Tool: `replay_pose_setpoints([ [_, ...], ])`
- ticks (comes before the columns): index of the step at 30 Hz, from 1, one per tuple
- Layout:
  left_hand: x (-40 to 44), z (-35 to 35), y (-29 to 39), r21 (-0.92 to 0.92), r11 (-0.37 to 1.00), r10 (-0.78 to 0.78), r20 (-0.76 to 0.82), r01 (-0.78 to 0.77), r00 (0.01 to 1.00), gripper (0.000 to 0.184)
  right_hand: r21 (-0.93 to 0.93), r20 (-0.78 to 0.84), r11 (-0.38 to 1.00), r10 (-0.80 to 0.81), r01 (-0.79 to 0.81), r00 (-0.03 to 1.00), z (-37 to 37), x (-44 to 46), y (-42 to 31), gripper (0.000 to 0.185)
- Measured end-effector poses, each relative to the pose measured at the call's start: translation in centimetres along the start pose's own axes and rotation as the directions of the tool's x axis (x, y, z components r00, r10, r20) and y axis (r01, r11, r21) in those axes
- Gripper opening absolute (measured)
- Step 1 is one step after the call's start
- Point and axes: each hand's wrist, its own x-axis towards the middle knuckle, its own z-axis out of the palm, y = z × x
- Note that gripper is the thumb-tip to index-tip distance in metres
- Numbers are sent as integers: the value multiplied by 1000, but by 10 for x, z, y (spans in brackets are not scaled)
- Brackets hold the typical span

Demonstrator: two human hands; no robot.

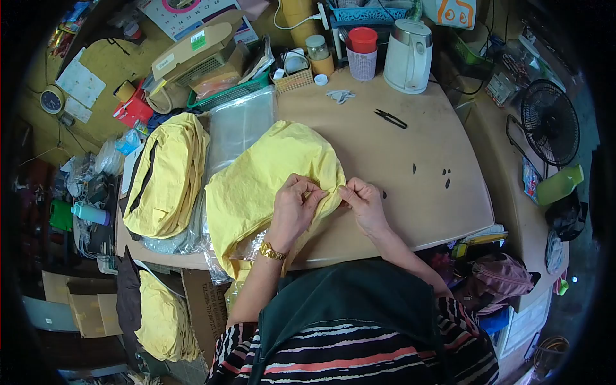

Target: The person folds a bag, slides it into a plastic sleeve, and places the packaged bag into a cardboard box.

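Note:
A crinkled yellow cloth bag (263, 163) lies across the front of the table, its near end reaching the table edge. My left hand (296, 204), with a gold watch (272, 251) at the wrist, is closed in a pinch on the bag's right-hand edge. Just to the right, my right hand (364, 204) pinches the same edge between thumb and fingers. The two hands are close together, and whatever small detail sits between the fingertips is too small to make out. Left of the bag rests a stack of similar yellow bags (168, 176) with a dark zipper line.
Black thread snips (391, 119) and small dark scraps (447, 183) lie on the brown tabletop (359, 147). Clear plastic sleeves (240, 122) are under the bag. A white kettle (408, 58) and lilac cup (361, 64) stand behind. More yellow pieces (163, 317) hang below left.

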Motion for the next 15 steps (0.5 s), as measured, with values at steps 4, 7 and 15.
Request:
replay_pose_setpoints([
  [4, -2, 5, -1, 121, 993, 3, -32, 1, 999, 13, -2, 10, 1000, -10, 10, 1000, 1, -1, -2, 23],
  [7, 2, 7, -11, 50, 995, 91, -92, -87, 992, 15, 90, 4, 995, 40, -41, 999, 2, -1, -3, 22],
  [15, 4, -3, 13, -257, 940, -233, -9, 223, 972, 18, -48, -6, 997, -59, 58, 998, -2, 1, 4, 22],
])
